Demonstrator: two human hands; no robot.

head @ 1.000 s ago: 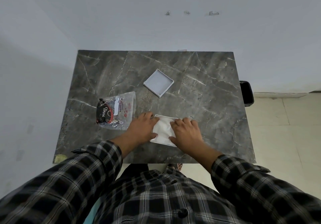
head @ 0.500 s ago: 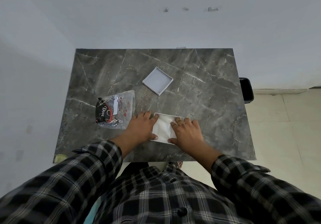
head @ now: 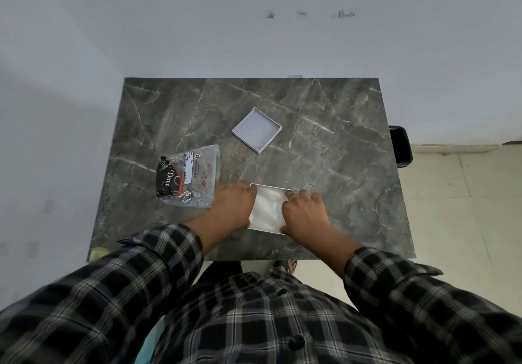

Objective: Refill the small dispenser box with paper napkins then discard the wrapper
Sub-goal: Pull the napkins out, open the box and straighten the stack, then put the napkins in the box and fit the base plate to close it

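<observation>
A small white dispenser box [head: 270, 187] sits near the table's front edge, with white paper napkins [head: 267, 208] lying inside it. My left hand [head: 233, 205] rests against the box's left side, fingers spread over its edge. My right hand [head: 305, 212] presses on the napkins at the right side, fingers curled on the box rim. The box's white square lid [head: 256, 130] lies upside down further back on the table. A clear plastic wrapper [head: 188, 178] with black and red print lies flat to the left of my left hand.
The grey marble table [head: 339, 166] stands against a white wall. A black bin [head: 400, 146] sits on the floor past the table's right edge. Beige floor tiles lie to the right.
Both hands stay on the box and napkins. The fingers have shifted slightly, and the view has moved a little.
</observation>
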